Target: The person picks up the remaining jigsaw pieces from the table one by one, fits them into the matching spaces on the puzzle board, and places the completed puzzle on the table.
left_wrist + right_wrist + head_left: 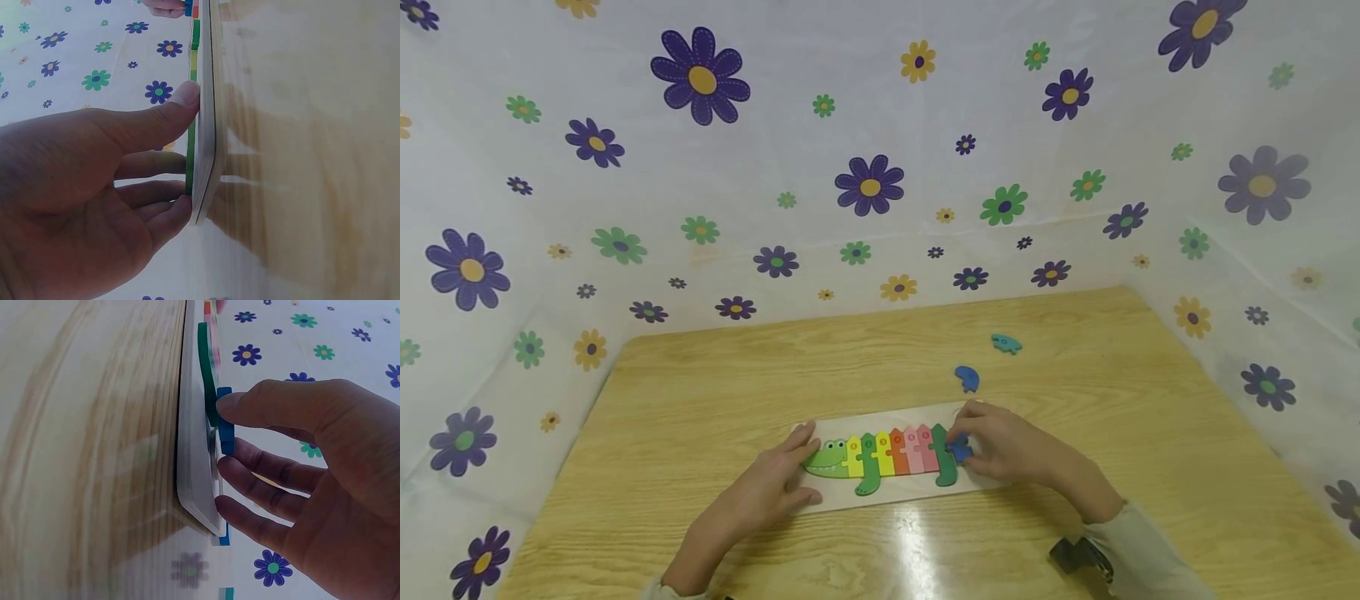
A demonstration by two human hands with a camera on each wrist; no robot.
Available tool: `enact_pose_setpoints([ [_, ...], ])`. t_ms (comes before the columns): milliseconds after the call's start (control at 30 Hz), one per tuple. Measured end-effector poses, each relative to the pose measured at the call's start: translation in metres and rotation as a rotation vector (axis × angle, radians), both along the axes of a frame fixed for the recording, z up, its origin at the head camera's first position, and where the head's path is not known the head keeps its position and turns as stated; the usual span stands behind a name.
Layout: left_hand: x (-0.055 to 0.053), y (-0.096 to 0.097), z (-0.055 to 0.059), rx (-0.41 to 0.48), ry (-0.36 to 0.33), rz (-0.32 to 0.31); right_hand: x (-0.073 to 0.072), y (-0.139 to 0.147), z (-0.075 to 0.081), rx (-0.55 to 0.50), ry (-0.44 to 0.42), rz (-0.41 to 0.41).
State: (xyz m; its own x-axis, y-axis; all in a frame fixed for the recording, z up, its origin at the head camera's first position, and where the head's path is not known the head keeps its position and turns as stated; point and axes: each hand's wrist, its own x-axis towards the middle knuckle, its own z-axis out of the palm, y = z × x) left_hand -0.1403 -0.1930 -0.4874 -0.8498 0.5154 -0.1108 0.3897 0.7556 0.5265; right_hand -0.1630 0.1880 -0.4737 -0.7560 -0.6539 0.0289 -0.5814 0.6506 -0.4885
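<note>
A crocodile number puzzle board (842, 502) lies on the table, with a green head piece (829, 458) and coloured body pieces in a row up to a dark green leg piece (946, 467). My left hand (767, 482) rests at the board's left end, fingers and thumb spread around the head. In the left wrist view its fingertips touch the board's face and edge. My right hand (1011, 442) pinches a blue puzzle piece (225, 422) between thumb and fingers. That piece is tilted, close over the board beside the dark green leg. The other right fingertips are at the board's surface.
Behind the board's right end lie a curved blue piece (967, 378) and, farther back, a teal piece (1006, 343). A white flower-print cloth (790, 150) walls in the wooden table (715, 392) at the back and sides. A dark strap (1081, 557) is by the right sleeve.
</note>
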Motion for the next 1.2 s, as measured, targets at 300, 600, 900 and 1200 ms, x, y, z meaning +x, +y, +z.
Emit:
enact_pose_setpoints([
  [300,-0.0002,0.0002,-0.0003,-0.002,0.001,-0.001,0.0002,-0.0005,-0.0001,0.003,0.002,0.001],
  [600,-0.0011,0.0007,-0.0003,-0.003,-0.005,0.005,0.0009,-0.0010,0.0022,0.017,-0.007,0.001],
  [900,-0.0007,0.0007,0.0000,-0.008,-0.004,0.002,0.0019,-0.0031,0.0010,0.030,0.003,-0.002],
  [1200,-0.0002,0.0005,0.0007,0.012,-0.003,-0.006,0.0023,-0.0038,-0.0001,0.029,0.013,-0.003],
])
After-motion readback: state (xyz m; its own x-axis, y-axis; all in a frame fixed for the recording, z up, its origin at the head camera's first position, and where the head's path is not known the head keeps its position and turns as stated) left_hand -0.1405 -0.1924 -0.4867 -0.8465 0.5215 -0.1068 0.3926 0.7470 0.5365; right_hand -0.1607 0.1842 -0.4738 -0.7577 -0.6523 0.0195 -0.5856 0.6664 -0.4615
